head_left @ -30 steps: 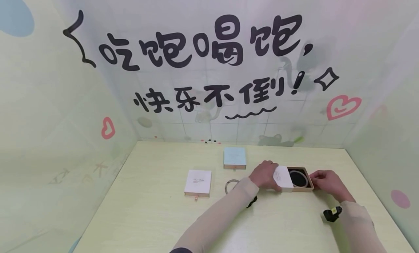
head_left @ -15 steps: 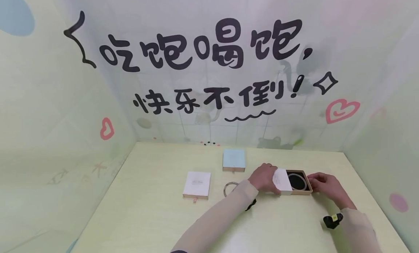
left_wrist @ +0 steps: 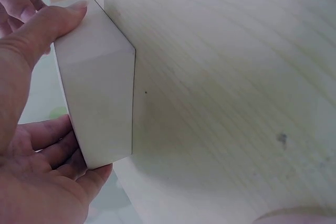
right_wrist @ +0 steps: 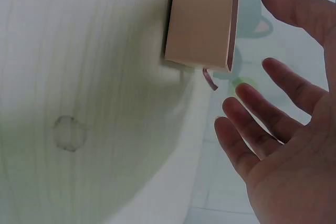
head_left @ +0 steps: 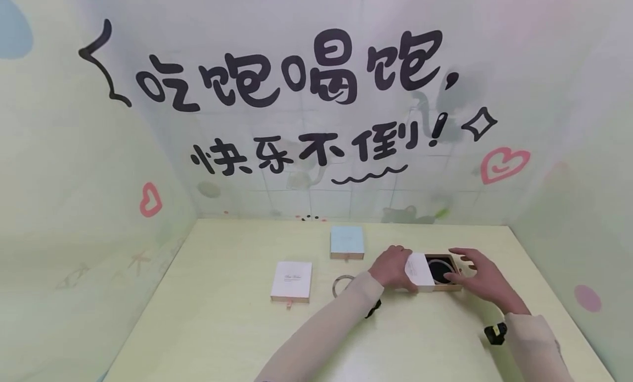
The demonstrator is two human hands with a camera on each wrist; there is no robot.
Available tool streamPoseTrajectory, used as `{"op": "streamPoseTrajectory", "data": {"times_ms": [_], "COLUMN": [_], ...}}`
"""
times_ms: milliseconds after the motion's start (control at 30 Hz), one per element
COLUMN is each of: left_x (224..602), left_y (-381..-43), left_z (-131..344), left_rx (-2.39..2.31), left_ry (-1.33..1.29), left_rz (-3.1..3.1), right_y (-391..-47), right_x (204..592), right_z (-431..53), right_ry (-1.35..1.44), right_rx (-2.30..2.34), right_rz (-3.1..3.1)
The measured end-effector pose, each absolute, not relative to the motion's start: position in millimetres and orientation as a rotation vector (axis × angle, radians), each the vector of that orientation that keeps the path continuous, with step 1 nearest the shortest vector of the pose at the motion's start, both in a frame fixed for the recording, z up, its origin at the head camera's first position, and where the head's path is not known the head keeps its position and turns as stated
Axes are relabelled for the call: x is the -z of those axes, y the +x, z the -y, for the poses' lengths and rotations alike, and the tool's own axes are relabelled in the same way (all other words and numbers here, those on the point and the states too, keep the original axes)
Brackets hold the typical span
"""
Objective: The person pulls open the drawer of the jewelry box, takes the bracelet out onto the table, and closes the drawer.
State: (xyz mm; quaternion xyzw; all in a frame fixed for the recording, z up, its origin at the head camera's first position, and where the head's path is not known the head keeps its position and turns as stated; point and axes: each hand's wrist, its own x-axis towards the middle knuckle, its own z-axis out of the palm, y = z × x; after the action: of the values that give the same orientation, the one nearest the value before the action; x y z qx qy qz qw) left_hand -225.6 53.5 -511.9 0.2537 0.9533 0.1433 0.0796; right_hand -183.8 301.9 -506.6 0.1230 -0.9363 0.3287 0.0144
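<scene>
My left hand (head_left: pixel 392 267) grips the white sleeve (left_wrist: pixel 100 77) of a small drawer box, thumb on one side and fingers round the other. Its drawer (right_wrist: pixel 202 19) is pulled partway out toward the right, with a ribbon tab (right_wrist: pixel 210 80) hanging from its end. Inside, a bangle (head_left: pixel 440 261) lies on a black lining, partly covered by the sleeve. Over the drawer's outer end, my right hand (head_left: pixel 483 275) has its fingers and thumb spread apart. The thumb overlaps the bangle's edge in the head view, and nothing is held in this hand.
A second bangle (head_left: pixel 334 286) lies on the table (head_left: pixel 207 316), partly hidden behind the left forearm. To its left sits a closed white box (head_left: pixel 292 279) with a ribbon tab. Farther back is a light blue box (head_left: pixel 347 239). Printed cloth walls (head_left: pixel 583 217) enclose the table.
My right hand has left the drawer's end and spread its fingers above it. The left hand keeps its grip on the sleeve. The head view has shifted slightly.
</scene>
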Motion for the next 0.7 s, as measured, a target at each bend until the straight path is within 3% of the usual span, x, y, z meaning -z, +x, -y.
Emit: {"op": "streamPoseTrajectory", "data": {"times_ms": [333, 700], "left_x": [512.4, 514.7], "left_y": [-224.8, -228.0], "left_z": [-50.7, -54.7], "left_rx": [-0.447, -0.440], "left_ry": [0.755, 0.784], "left_rz": [-2.851, -2.846], "right_y": [-188.3, -201.4], "right_x": [499.9, 495.9], "right_z": [-286.0, -274.6], "right_ry": [0.633, 0.702], "right_rx": [-0.810, -0.704], "right_rz": [2.859, 3.014]}}
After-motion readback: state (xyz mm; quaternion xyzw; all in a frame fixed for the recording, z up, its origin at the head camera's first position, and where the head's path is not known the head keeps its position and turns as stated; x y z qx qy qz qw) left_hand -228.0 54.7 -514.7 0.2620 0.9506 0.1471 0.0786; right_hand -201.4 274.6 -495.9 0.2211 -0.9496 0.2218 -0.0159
